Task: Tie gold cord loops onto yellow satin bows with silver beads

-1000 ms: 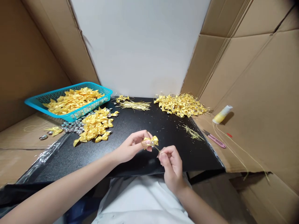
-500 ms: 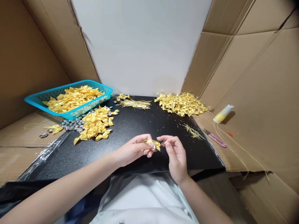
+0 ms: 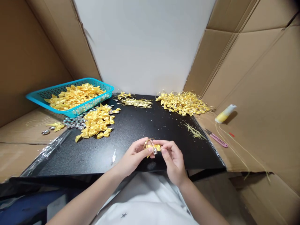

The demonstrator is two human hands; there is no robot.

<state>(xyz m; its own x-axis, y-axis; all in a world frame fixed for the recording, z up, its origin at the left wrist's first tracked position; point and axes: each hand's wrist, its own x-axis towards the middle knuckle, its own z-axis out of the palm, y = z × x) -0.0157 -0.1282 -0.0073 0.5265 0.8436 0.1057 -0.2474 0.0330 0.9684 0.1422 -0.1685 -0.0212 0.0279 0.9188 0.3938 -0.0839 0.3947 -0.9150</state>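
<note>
On my remote feed: black flat tabletop [image 3: 140, 125]; turquoise perforated plastic basket [image 3: 95, 103] at back left. Left hand [image 3: 134, 157], near front edge, grips left part of yellow satin ribbon bow [image 3: 157, 146]. Right hand [image 3: 173, 160] pinches bow's right end. I find bow between both hands, above tabletop; shiny silver bead [image 3: 155, 151] against its middle, beside left thumb.
</note>
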